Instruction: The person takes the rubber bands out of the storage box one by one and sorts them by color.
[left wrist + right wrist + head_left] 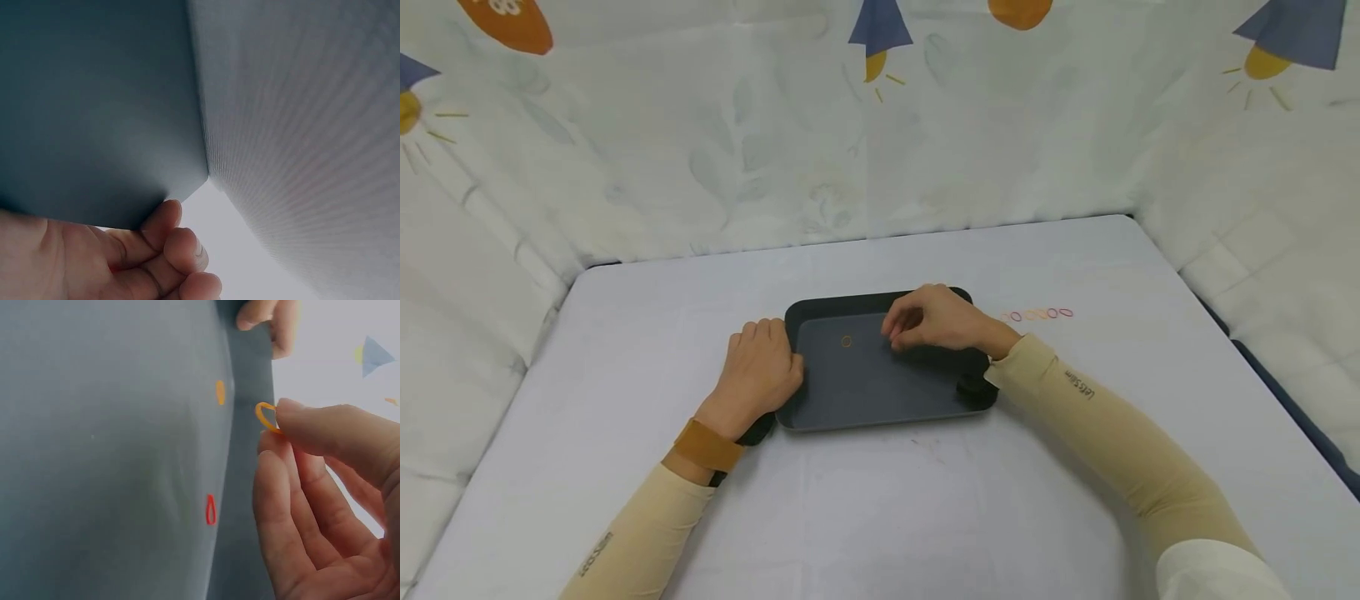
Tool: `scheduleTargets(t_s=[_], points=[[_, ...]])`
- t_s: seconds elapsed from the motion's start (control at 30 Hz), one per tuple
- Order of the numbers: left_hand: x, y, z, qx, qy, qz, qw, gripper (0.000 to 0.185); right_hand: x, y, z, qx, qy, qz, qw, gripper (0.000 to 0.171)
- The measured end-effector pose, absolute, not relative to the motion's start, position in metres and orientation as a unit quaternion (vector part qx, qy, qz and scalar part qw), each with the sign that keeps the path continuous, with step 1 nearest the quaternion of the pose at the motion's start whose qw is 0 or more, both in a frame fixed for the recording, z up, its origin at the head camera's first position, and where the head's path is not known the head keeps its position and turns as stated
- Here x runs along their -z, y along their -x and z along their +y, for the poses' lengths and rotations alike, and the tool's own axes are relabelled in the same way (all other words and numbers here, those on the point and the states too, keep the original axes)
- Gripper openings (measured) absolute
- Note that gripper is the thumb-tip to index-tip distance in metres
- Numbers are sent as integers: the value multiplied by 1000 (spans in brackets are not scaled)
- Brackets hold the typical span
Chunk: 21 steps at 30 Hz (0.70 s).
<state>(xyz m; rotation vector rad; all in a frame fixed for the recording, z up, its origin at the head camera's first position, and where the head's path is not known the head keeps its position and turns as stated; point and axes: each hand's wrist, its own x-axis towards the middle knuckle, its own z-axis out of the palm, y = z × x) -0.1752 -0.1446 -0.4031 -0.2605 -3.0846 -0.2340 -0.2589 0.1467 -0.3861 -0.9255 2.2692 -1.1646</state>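
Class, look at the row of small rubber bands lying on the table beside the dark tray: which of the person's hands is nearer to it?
Right. The right hand hovers over the tray, close to the row of bands; the left hand grips the tray's opposite edge.

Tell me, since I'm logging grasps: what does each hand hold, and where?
Right hand pinches a small orange band by its edge; left hand grips the tray rim.

Small orange rubber band (265, 416) pinched at fingertips above dark grey tray (880, 400), another orange band (846, 341) flat inside.
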Motion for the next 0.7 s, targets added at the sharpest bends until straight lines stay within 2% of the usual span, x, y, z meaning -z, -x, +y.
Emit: scheduleTargets(t_s=[0.7], points=[[402, 175, -143, 80, 81, -993, 14, 24, 370, 252, 183, 536, 203, 794, 203, 34]])
